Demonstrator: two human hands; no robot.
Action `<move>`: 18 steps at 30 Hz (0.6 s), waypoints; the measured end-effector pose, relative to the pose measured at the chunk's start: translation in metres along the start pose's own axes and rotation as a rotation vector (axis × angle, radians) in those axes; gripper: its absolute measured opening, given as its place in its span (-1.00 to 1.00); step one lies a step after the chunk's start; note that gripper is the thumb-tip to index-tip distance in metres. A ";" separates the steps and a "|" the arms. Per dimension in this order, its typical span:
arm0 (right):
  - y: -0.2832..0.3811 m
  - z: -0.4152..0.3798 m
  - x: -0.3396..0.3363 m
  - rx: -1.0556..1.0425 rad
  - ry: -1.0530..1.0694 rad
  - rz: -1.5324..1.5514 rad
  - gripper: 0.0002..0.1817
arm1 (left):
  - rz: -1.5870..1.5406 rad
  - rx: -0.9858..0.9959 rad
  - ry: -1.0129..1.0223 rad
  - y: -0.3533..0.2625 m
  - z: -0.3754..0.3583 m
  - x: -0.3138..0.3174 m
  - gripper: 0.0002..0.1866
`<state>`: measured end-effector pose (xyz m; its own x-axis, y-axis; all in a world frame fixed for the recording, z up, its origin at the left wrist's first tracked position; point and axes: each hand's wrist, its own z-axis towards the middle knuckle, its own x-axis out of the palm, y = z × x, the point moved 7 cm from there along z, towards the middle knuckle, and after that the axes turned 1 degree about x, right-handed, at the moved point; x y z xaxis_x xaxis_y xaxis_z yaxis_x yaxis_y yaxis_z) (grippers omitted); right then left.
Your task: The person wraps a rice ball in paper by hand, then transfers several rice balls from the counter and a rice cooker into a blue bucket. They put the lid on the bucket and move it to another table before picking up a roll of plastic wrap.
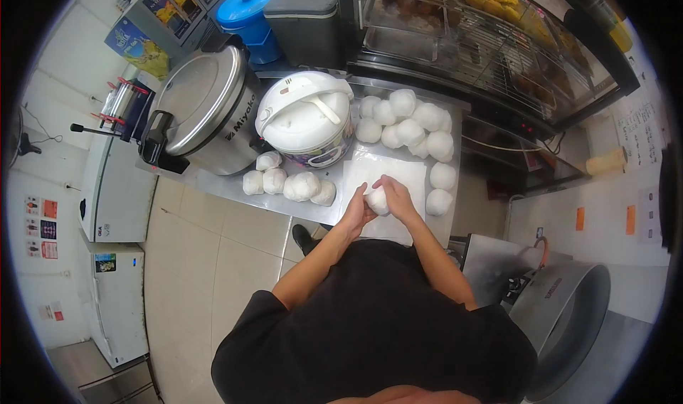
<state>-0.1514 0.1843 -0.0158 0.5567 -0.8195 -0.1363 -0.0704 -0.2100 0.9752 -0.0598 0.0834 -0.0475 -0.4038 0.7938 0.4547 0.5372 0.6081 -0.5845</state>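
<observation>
Both hands meet around a round white paper-wrapped bundle [377,201], held just above the table in front of my body. My left hand [358,206] cups its left side, while the fingers of my right hand [395,196] close over its top and right side. Beneath lies a stack of white paper sheets [370,168]. Similar white bundles [410,131] are piled behind it, two more stand to its right, and several bundles [302,186] sit to the left. What the bundle contains is hidden.
A white rice cooker [304,119] and a large steel Miyako rice cooker [206,112] stand at the table's left. Behind the table is a glass food display case [455,41]. A blue lidded bucket [249,20] and a grey cooler box [304,27] are at the back.
</observation>
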 end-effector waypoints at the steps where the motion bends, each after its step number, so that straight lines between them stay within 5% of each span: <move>1: 0.003 0.003 -0.001 -0.018 -0.032 -0.050 -0.47 | -0.016 0.022 0.004 -0.002 -0.001 0.003 -0.22; 6: 0.003 0.018 0.000 -0.088 -0.080 -0.335 -0.37 | -0.226 0.109 0.042 0.005 0.002 0.006 -0.37; 9: -0.012 0.022 0.002 0.081 -0.122 -0.409 -0.32 | -0.303 0.068 -0.015 0.017 0.010 0.001 -0.36; 12: -0.020 0.017 0.004 0.201 -0.184 -0.518 -0.29 | -0.071 0.070 -0.222 0.021 0.007 -0.014 -0.38; 18: -0.034 0.011 0.007 0.221 -0.239 -0.427 -0.33 | 0.028 0.256 -0.292 0.021 0.015 -0.029 -0.50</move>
<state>-0.1538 0.1798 -0.0520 0.3715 -0.7297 -0.5741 -0.0660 -0.6375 0.7676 -0.0476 0.0734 -0.0830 -0.6051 0.7567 0.2475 0.3639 0.5394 -0.7593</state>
